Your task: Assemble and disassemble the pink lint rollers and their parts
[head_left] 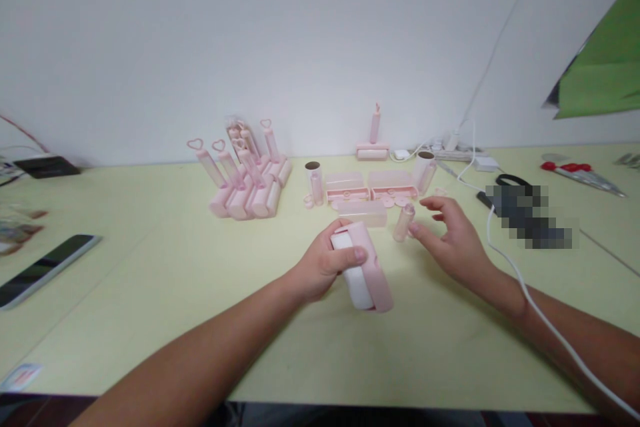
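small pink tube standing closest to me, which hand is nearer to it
Right. The right hand has its thumb tip at the pink tube, touching or nearly so. The left hand is further left, gripping a pink-cased roller.

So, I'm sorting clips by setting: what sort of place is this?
Probably a small assembly bench: the left hand holds a pink lint roller, a batch of finished rollers stands on the table, and loose pink parts lie nearby.

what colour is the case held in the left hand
Pale pink case with a white roll inside; the head view shows it best.
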The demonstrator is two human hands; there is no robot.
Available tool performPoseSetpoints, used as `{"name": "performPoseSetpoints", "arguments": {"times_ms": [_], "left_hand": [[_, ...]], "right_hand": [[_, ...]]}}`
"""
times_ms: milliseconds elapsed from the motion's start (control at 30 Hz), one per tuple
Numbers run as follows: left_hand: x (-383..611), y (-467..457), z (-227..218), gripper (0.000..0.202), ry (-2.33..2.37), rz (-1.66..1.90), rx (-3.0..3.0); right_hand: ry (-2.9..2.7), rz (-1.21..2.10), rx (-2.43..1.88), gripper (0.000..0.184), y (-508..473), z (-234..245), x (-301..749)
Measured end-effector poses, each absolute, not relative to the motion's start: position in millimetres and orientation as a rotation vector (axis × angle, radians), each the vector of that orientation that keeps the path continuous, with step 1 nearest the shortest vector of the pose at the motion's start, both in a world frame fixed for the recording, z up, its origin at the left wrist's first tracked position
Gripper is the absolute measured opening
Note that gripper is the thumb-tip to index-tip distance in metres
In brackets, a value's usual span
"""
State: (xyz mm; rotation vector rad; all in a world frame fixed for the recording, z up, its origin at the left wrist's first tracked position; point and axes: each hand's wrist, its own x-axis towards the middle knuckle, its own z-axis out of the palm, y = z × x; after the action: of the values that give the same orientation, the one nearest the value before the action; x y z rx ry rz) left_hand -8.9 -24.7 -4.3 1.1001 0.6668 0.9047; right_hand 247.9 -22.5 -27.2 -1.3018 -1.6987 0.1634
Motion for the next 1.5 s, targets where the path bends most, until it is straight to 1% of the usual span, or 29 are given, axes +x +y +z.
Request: {"name": "performPoseSetpoints", "arguments": {"times_ms": [133, 267, 433, 533, 600, 733, 833, 1000, 1233, 1367, 1500], "left_hand": [[-10, -23, -3, 0.056, 0.679, 0.873, 1.091], [-10, -21, -2, 0.059, 0.679, 0.852, 1.056], [-9, -19, -2, 0.048, 0.669, 0.865, 0.997], [-9, -20, -2, 0.044, 0.693, 0.893, 0.953], [-9, -21, -1, 0.044, 0.706, 0.889, 0.949], [-10, -24, 0, 0.044, 0.72, 0.853, 0.981], [-9, -26, 2, 0.048, 0.722, 0.843, 1.004], [-9, -28, 5, 0.052, 0.695, 0.833, 1.01], [-9, -28, 5, 0.054, 0.726, 0.854, 1.027], [-10, -26, 3, 0.055, 0.803, 0.879, 1.098], [-12, -26, 2, 0.051, 0.877, 0.881, 1.25]], "right_hand": [[-1.888, 0.163, -1.386, 0.04, -7, -42, 251], [-1.942, 0.168, -1.391, 0.037, -3, -48, 250], [-1.882, 0.176, -1.281, 0.031, -22, -30, 245], [-1.965, 0.261, -1.111, 0.023, -43, -15, 239], [-2.095, 0.362, -0.97, 0.021, -55, -7, 234], [-2.33, 0.619, -0.827, 0.03, -69, 2, 225], [-2.361, 0.753, -0.798, 0.034, -72, 3, 220], [-2.345, 0.804, -0.802, 0.037, -73, 2, 222], [-2.365, 0.785, -0.865, 0.036, -73, 6, 221], [-2.381, 0.785, -0.957, 0.028, -75, 10, 217], [-2.367, 0.788, -1.02, 0.023, -78, 12, 213]]}}
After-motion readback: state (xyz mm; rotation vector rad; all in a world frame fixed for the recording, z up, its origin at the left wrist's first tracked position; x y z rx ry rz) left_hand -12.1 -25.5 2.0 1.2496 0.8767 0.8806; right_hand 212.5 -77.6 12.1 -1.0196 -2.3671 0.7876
